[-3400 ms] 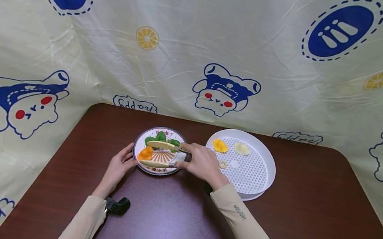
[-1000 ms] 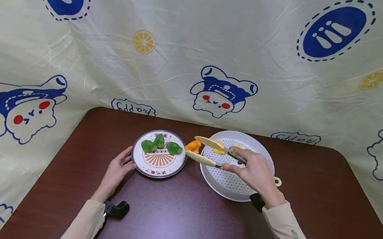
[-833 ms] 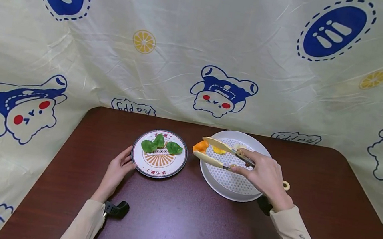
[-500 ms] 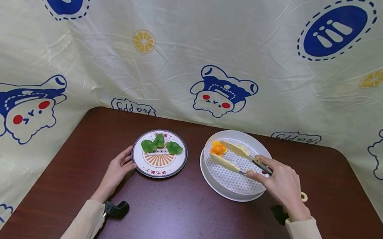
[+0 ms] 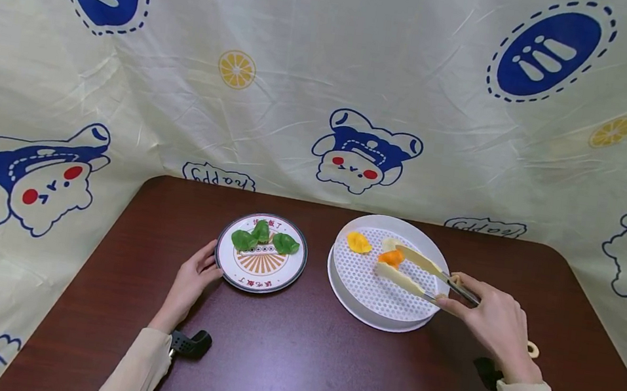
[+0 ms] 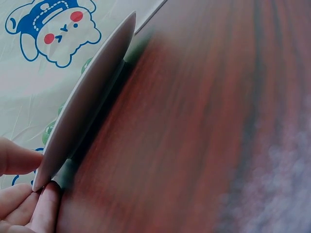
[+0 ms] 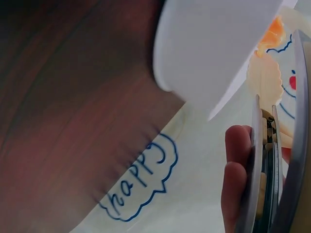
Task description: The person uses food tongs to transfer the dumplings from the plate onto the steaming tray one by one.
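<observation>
My left hand (image 5: 195,282) pinches the left rim of a round white plate (image 5: 257,279), thumb above and fingers beneath. Several crumpled green pieces (image 5: 285,243) lie on that plate. My right hand (image 5: 490,318) grips tongs (image 5: 404,281) with cream tips and metal arms, spread a little apart. An orange lump (image 5: 391,258) sits between the tips, inside a round white basket (image 5: 341,278) with a perforated bottom; whether the tips touch it I cannot tell. A yellow piece (image 5: 359,242) and a pale piece (image 5: 390,242), partly hidden by the tongs, lie in the basket.
The basket stands on a white round base (image 5: 385,326) to the right of the plate. Both rest on a dark brown table (image 5: 279,363). A printed cloth (image 5: 282,119) hangs behind the far edge.
The orange lump has left the plate and is now in the basket, carried right by the tongs past the yellow piece. My right hand has moved right; my left hand stays at the plate.
</observation>
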Motion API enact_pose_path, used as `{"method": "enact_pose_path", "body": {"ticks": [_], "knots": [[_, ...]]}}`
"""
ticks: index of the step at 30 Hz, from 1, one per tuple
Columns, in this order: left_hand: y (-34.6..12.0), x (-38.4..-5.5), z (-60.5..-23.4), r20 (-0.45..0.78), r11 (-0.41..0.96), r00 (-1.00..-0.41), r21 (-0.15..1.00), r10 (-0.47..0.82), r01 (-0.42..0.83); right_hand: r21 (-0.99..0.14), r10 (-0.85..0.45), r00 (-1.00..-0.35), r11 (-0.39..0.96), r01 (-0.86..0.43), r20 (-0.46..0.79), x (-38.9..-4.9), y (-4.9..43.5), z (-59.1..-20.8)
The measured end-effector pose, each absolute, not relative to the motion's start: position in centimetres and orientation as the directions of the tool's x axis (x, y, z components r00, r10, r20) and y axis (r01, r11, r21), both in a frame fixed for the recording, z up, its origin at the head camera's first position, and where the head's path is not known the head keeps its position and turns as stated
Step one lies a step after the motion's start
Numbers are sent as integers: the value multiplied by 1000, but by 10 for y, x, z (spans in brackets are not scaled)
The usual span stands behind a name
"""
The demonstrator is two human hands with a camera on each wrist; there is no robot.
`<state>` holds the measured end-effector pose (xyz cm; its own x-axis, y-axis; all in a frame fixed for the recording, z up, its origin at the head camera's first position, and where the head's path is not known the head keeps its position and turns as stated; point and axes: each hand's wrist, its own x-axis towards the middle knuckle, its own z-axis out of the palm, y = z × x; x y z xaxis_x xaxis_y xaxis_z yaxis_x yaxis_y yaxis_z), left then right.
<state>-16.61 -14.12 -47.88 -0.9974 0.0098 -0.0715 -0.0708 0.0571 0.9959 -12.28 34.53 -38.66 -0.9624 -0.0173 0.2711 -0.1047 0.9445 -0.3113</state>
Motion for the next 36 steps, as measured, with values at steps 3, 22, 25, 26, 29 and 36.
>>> {"method": "enact_pose_path", "body": {"ticks": [3, 22, 25, 26, 29, 36], "knots": [[-142, -166, -480, -69, 60, -998, 996, 5, -69, -308, -6, -967, 947, -88, 256, -120, 352, -386], [-141, -167, -481, -62, 60, -998, 996, 1, -62, -254, 24, -978, 967, -29, 206, -119, 369, -385], [-142, -166, -481, -68, 64, -998, 996, 5, -67, -245, 21, -978, 969, -31, 207, -119, 369, -385], [-142, -166, -481, -67, 65, -998, 996, 8, -67, -243, 21, -978, 970, -31, 208, -119, 369, -385], [-141, -166, -481, -71, 63, -997, 996, 6, -70, -244, 25, -978, 969, -27, 209, -120, 368, -384], [-142, -167, -481, -71, 63, -997, 995, 2, -71, -285, 13, -971, 957, -57, 240, -121, 359, -380]]}}
